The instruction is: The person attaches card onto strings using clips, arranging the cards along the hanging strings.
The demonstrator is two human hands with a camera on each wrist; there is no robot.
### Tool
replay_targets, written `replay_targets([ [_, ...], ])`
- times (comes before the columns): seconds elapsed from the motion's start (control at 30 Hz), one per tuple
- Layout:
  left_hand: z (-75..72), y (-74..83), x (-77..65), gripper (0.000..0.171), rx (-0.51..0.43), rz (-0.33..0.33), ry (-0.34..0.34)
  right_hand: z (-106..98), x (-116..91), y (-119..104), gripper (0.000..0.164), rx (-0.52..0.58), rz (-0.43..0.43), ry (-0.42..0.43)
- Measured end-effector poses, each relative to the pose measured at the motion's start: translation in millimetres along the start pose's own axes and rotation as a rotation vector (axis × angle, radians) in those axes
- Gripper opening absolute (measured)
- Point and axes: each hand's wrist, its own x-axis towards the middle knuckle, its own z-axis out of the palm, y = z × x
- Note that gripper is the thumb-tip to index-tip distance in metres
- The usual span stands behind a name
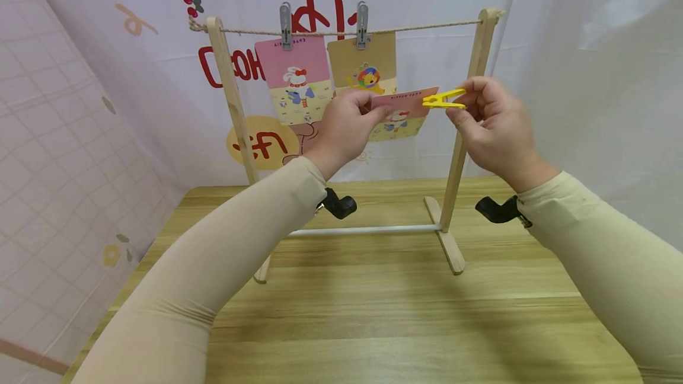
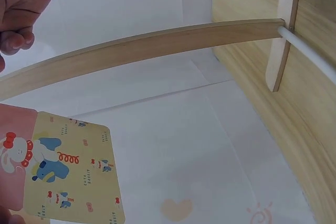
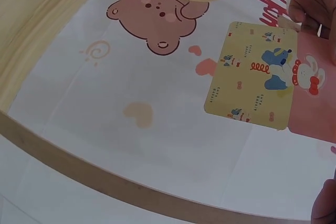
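Between thumb and fingers, my left hand (image 1: pixel 344 126) pinches a pink and yellow card (image 1: pixel 400 125) by its left side. The card tilts below the rope, with a rabbit printed on it; the left wrist view also shows this card (image 2: pixel 73 169). On the right, my right hand (image 1: pixel 496 126) pinches a yellow clothespin (image 1: pixel 440 100) by its spread handles. The clothespin's tip overlaps the card's upper right corner. In the right wrist view the card (image 3: pixel 252 77) spans toward the left hand's fingers, while only a fingertip of the right hand (image 3: pixel 324 203) shows at the edge.
A rope (image 1: pixel 427 28) runs between two wooden posts (image 1: pixel 232 93) of a stand on the wooden table (image 1: pixel 373 325). Two grey clothespins (image 1: pixel 286 25) hold a pink card (image 1: pixel 293 70) and a brown lion card (image 1: pixel 347 55) on it. A white rod (image 1: pixel 373 230) joins the posts low down.
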Motion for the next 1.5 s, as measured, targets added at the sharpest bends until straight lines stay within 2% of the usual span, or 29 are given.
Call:
replay_targets([
  [0.17,1.6,3.4,4.5,0.02,0.003,0.018,0.014,-4,3,-1,0.021,0.007,0.005,0.005],
  [0.47,4.1,8.6,13.3,0.021,0.036,-0.031,0.035,-10,10,-4,0.022,-0.026,-0.002,0.024],
  [0.73,7.3,14.5,19.8,0.022,0.056,-0.027,0.051,-16,19,-7,0.022,-0.06,0.008,0.054],
  [1.03,10.1,19.0,28.5,0.023,0.087,0.0,0.076,-21,30,-10,0.019,-0.137,-0.038,0.139],
  [1.27,11.0,24.6,33.8,0.024,0.112,-0.028,0.095,-22,40,-16,0.018,-0.158,-0.042,0.159],
  [1.5,11.9,32.4,38.8,0.023,0.117,-0.039,0.105,-24,48,-22,0.014,-0.21,-0.093,0.183],
])
